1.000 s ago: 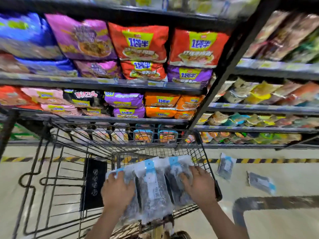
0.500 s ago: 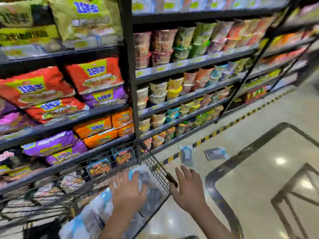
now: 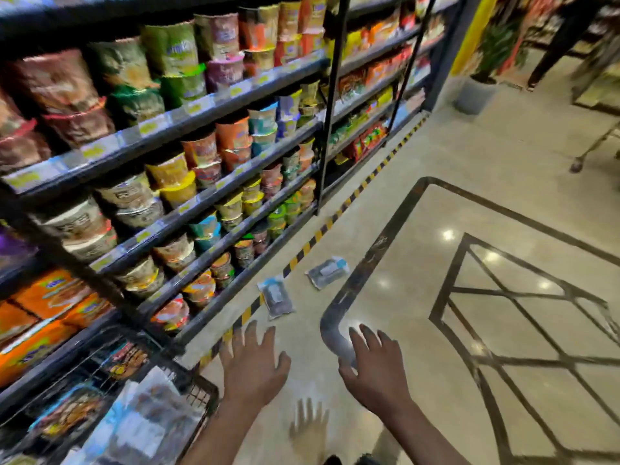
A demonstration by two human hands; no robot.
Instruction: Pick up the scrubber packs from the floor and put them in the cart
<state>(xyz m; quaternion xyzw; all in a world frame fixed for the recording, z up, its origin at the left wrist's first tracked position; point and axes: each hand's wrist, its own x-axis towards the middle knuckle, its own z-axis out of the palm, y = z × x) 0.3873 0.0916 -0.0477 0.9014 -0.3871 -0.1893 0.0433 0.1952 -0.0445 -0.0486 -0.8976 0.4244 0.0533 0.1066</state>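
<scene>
Now both hands, left hand (image 3: 252, 367) and right hand (image 3: 374, 369), hover fingers spread above two floor packs (image 3: 275, 297).

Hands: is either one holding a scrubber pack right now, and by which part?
Nothing is held. Left hand and right hand are open above the floor.

No text legible anywhere; motion blur throughout. Noodle cups (image 3: 231, 135) and bags on the shelves show coloured print, unreadable. Yellow shelf-edge price tags (image 3: 149, 127) blank to the eye. White labels on the two scrubber packs (image 3: 275, 297) on the floor (image 3: 469, 182) too small to make out.
</scene>
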